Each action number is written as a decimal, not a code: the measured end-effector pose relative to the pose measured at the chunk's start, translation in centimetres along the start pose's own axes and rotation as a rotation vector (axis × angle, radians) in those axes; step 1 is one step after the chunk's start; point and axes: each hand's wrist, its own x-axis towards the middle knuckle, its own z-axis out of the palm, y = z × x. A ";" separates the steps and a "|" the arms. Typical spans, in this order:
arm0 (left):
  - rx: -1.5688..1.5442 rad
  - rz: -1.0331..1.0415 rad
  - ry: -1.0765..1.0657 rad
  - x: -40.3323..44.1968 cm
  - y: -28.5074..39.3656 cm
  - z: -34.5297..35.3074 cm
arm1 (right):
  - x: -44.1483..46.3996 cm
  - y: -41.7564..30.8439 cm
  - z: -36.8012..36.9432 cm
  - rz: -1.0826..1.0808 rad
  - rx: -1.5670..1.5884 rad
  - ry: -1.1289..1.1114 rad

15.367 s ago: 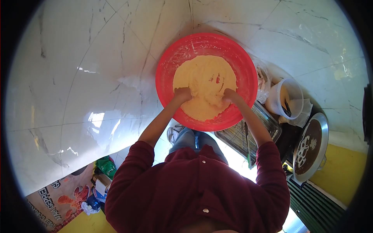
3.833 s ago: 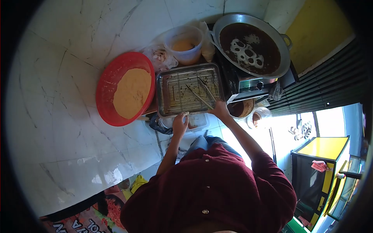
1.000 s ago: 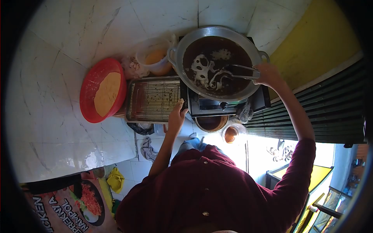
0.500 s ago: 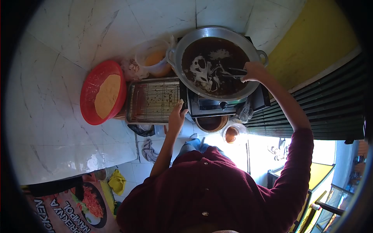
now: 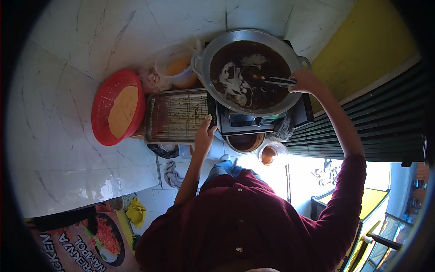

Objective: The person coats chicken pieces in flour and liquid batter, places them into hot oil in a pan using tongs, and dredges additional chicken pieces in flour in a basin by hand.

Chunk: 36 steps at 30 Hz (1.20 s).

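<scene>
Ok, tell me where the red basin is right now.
In the head view, the red basin is on the left side, just left of the tray with the wire rack, with the clear plastic bag by its upper right rim.

Two bare hands (image 5: 205, 137); one pair of slim metal tongs (image 5: 277, 81); one wide silver metal wok (image 5: 248, 34) with two loop handles (image 5: 194, 67); one rectangular metal tray (image 5: 156, 115); one round red plastic basin (image 5: 103, 96); two round clear plastic tubs (image 5: 159, 68); one crumpled yellow cloth (image 5: 135, 211).
</scene>
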 end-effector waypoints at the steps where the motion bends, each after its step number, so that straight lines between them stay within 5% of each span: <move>1: -0.017 -0.019 -0.008 0.0 0.1 -0.1 | -0.2 0.4 0.0 0.016 0.014 -0.002; 5: -0.024 -0.004 -0.002 0.0 -0.3 0.2 | -0.8 0.1 -2.0 0.079 0.006 -0.170; 8: -0.045 -0.003 -0.007 0.0 -0.4 0.3 | -1.1 1.6 -0.7 0.073 -0.019 -0.022; 36: -0.042 -0.032 0.001 0.0 -0.3 0.3 | -1.5 -2.2 -3.3 0.106 0.025 -0.118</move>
